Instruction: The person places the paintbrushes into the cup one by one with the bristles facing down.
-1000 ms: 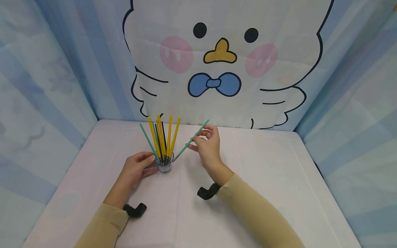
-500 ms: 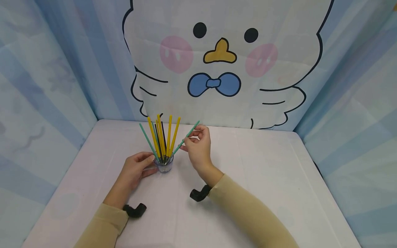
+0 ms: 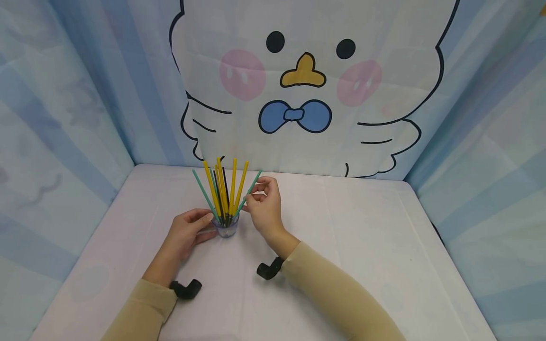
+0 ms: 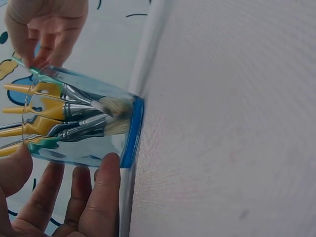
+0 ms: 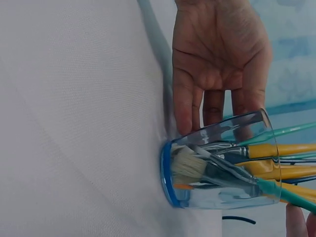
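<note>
A clear cup (image 3: 226,231) with a blue base stands upright on the table, holding several paintbrushes (image 3: 218,189) bristles down, with yellow, green and dark handles. My left hand (image 3: 186,235) is at the cup's left side; its fairly straight fingers touch the wall and its thumb lies near the rim. With thumb and fingers, my right hand (image 3: 265,206) pinches a green-handled paintbrush (image 3: 255,180) that leans right over the rim. In the right wrist view, the metal ferrule of this green paintbrush (image 5: 268,187) is inside the cup. Some bristles are hidden behind others.
A white cloth covers the table (image 3: 362,265). Behind it hangs a curtain (image 3: 307,147) printed with a cartoon bird, and blue-striped curtains (image 3: 490,166) hang at both sides. Black curved pieces (image 3: 186,289) stick out at both wrists.
My right hand has moved left toward the cup, bringing the green-handled paintbrush from beside the rim to inside the cup and tilting it more upright. The left hand and cup have stayed put.
</note>
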{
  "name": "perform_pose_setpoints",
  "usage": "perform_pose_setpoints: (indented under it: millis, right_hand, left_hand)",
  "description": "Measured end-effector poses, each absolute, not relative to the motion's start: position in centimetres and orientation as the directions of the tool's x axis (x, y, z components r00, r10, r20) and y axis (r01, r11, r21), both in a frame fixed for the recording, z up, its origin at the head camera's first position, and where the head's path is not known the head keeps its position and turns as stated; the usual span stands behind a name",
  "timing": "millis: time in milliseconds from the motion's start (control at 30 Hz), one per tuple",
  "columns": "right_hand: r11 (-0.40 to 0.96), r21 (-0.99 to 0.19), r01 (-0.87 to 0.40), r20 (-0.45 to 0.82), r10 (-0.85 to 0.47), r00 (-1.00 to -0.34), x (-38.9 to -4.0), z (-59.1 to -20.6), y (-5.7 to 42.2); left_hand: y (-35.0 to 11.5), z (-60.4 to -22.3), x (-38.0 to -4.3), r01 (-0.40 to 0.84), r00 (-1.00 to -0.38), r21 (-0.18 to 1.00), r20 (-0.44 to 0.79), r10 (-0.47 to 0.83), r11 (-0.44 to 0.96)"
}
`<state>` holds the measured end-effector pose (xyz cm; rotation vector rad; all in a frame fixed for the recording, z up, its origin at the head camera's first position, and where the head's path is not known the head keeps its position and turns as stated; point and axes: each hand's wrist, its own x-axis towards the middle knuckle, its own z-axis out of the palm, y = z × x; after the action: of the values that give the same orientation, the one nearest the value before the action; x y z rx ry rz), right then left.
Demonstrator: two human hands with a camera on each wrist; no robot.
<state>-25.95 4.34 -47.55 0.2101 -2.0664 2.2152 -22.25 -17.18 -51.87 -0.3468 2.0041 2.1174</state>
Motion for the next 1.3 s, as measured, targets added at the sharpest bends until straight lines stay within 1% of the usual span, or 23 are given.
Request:
perform_pose_setpoints:
  millis: [200,367,633,967,1100,1300]
  right_hand:
    - [-0.060,-0.982,-0.179,0.182,-0.032,-0.983,-26.0,-47.9,4.2]
    - [-0.018,-0.985,-0.171,0.172,-0.043,-0.984,-26.0,-48.6,4.0]
    - [0.016,-0.992,-0.125,0.123,-0.061,-0.990,-25.4,-49.1,4.4]
    - [0.071,-0.997,-0.043,0.036,-0.101,-0.994,-25.0,-49.5,6.1]
    - [0.127,-0.992,0.015,-0.031,-0.128,-0.991,-24.8,-49.2,7.1]
    - [0.317,-0.947,0.048,-0.100,-0.148,-0.984,-24.0,-48.7,9.1]
  left_hand:
    - [-17.0,-51.9,-22.4,-0.306,-0.952,0.950,-0.306,-0.006,-0.059]
    - [-17.0,-51.9,-22.5,-0.309,-0.951,0.949,-0.309,0.000,-0.060]
    - [-16.8,-51.9,-22.8,-0.325,-0.945,0.944,-0.326,-0.007,-0.052]
    - [-16.9,-51.7,-22.7,-0.339,-0.940,0.940,-0.340,-0.018,-0.025]
    - [-17.3,-51.4,-22.4,-0.346,-0.938,0.938,-0.346,-0.022,0.009]
    - [-18.1,-50.5,-21.6,-0.332,-0.943,0.937,-0.329,-0.049,0.106]
